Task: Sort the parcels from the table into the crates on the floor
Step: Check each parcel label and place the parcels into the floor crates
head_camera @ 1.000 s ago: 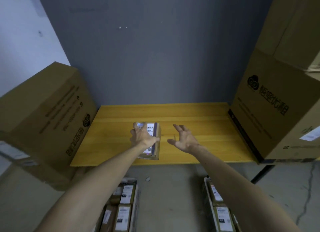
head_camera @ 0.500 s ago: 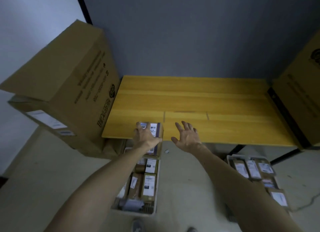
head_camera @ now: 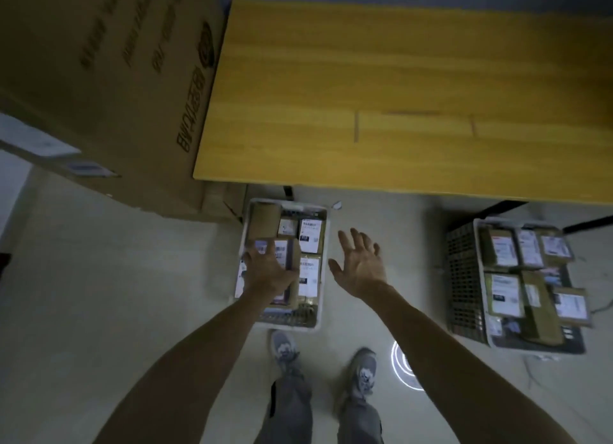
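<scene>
Parcel (head_camera: 286,256), small brown cardboard box with white label, gripped from above by left hand (head_camera: 268,272), fingers curled round its edges. Parcel hangs over white plastic crate (head_camera: 292,326) at 12 o'clock from feet; contact with labelled parcels inside cannot be told. Right hand (head_camera: 361,268) empty, fingers spread, over grey floor (head_camera: 132,277) just beside crate, 1 o'clock. White mesh crate (head_camera: 462,277) at 3 o'clock, packed with parcels. Yellow wooden table (head_camera: 398,78) at 12 o'clock; large brown cardboard carton (head_camera: 99,78) at 10 o'clock.

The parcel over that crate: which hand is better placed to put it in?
Left. The left hand grips the parcel right above the left crate, so it probably only needs to lower and let go. The right hand is open and empty, over bare floor beside it.
</scene>
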